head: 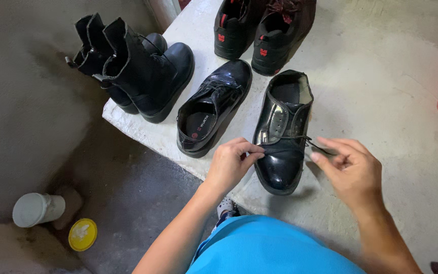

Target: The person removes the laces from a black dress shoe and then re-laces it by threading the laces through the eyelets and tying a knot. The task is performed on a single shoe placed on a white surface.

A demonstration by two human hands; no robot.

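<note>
Concrete ledge (143,133): black shoe (282,132) between hands.

— Dim overall, soft and even; brightest on the pale concrete slab (381,91), as if lit from upper right.

— Shadows?

— Soft, falling left of the slab and under the black ankle boots (138,71). White glare streaks on the glossy black shoe (282,137) at slab centre.

— Sharpness?

— Crisp mid-slab; slightly smeared and stretched near the frame edges.
</note>
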